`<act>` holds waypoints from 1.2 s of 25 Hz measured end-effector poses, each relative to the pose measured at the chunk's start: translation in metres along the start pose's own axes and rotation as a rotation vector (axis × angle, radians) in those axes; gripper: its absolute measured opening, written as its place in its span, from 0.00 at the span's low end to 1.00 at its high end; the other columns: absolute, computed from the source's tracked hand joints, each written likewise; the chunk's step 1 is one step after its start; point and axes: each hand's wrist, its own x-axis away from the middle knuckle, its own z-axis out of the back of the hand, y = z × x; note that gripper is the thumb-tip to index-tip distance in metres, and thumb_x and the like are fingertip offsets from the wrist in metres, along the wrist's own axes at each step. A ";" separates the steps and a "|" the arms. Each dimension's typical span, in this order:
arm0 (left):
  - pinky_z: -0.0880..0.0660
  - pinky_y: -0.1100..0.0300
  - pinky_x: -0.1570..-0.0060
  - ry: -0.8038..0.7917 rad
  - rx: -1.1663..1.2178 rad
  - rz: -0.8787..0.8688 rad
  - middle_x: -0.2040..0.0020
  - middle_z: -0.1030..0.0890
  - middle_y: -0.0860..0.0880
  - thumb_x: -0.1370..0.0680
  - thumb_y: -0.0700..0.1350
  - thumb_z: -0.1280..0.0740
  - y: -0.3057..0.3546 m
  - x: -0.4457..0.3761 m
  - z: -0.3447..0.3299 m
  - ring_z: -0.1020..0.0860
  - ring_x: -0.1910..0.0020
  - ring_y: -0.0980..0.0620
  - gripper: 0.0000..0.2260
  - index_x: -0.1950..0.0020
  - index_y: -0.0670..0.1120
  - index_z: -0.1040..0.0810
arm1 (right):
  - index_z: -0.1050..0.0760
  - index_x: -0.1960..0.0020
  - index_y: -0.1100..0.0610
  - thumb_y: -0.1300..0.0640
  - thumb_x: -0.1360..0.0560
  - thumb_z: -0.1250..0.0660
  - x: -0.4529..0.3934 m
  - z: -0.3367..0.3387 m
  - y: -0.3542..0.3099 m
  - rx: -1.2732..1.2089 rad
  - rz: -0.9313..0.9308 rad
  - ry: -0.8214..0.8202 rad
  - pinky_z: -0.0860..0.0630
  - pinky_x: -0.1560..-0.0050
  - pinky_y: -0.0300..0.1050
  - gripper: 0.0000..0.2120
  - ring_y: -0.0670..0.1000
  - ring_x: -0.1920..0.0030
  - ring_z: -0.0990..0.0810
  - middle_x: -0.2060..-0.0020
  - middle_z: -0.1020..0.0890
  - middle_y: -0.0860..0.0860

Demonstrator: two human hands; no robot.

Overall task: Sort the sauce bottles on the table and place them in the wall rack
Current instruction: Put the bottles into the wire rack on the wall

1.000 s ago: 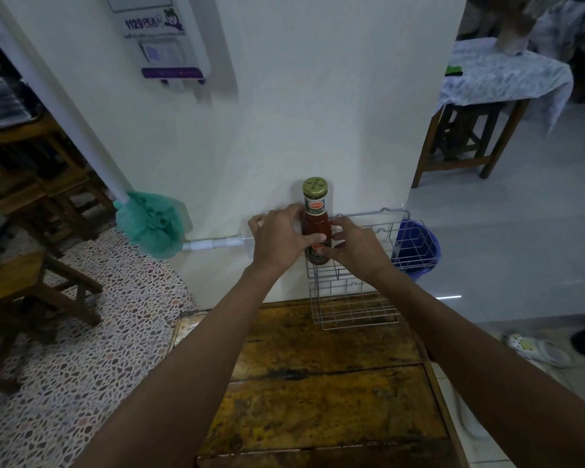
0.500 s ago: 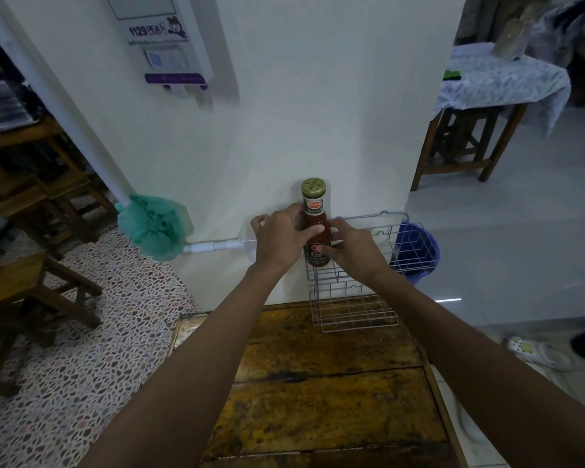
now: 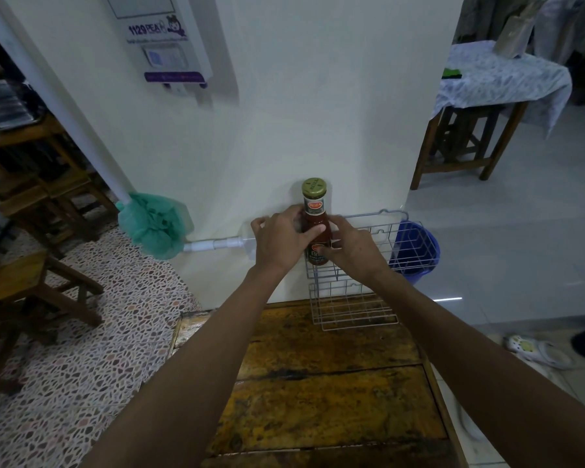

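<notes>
Little has moved: sauce bottle (image 3: 315, 228) remains upright at the left end of the wire wall rack (image 3: 362, 265), gripped as before by left hand (image 3: 279, 241) and right hand (image 3: 350, 248), fingers curled round it. Below, worn wooden table (image 3: 328, 393); blue bucket (image 3: 419, 251) right, cream wall (image 3: 301, 96) behind.

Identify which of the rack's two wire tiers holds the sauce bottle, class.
The upper tier of the wall rack holds the red sauce bottle, gripped by left hand and right hand; the lower tier above the wooden table holds nothing.
</notes>
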 end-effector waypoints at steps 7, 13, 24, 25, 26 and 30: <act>0.36 0.43 0.33 -0.007 -0.037 -0.018 0.41 0.15 0.53 0.27 0.61 0.25 -0.002 0.004 0.001 0.20 0.38 0.48 0.27 0.31 0.54 0.23 | 0.35 0.24 0.52 0.54 0.25 0.24 0.001 0.002 -0.003 -0.016 -0.004 0.015 0.19 0.41 0.53 0.33 0.56 0.42 0.16 0.40 0.16 0.57; 0.37 0.43 0.33 -0.031 -0.074 -0.021 0.39 0.15 0.54 0.28 0.61 0.24 -0.004 0.004 0.002 0.21 0.36 0.50 0.28 0.30 0.54 0.23 | 0.33 0.25 0.52 0.54 0.26 0.23 0.005 0.009 -0.010 -0.003 -0.026 0.007 0.21 0.42 0.48 0.33 0.55 0.42 0.16 0.39 0.17 0.57; 0.34 0.49 0.33 -0.119 -0.145 -0.061 0.39 0.20 0.55 0.23 0.62 0.29 -0.078 0.112 0.111 0.23 0.38 0.55 0.21 0.35 0.52 0.22 | 0.31 0.31 0.55 0.50 0.22 0.30 0.114 -0.009 -0.085 0.279 0.161 0.187 0.19 0.51 0.55 0.22 0.58 0.45 0.20 0.42 0.19 0.56; 0.35 0.50 0.33 -0.122 -0.157 -0.027 0.39 0.20 0.55 0.23 0.61 0.29 -0.094 0.134 0.127 0.22 0.39 0.55 0.20 0.36 0.52 0.21 | 0.31 0.31 0.54 0.50 0.23 0.30 0.128 -0.027 -0.095 0.283 0.171 0.116 0.19 0.51 0.54 0.23 0.58 0.44 0.20 0.42 0.19 0.56; 0.36 0.51 0.34 -0.118 -0.168 0.009 0.40 0.20 0.55 0.23 0.60 0.28 -0.112 0.154 0.139 0.22 0.40 0.55 0.20 0.37 0.51 0.20 | 0.31 0.30 0.53 0.50 0.23 0.30 0.138 -0.046 -0.104 0.300 0.182 0.043 0.19 0.50 0.53 0.23 0.57 0.44 0.20 0.41 0.20 0.55; 0.28 0.44 0.37 -0.175 -0.236 0.235 0.42 0.20 0.55 0.27 0.71 0.35 -0.182 0.238 0.178 0.20 0.44 0.53 0.27 0.39 0.54 0.20 | 0.31 0.29 0.52 0.49 0.23 0.29 0.168 -0.135 -0.135 0.240 0.252 -0.297 0.22 0.45 0.51 0.25 0.55 0.39 0.21 0.39 0.21 0.52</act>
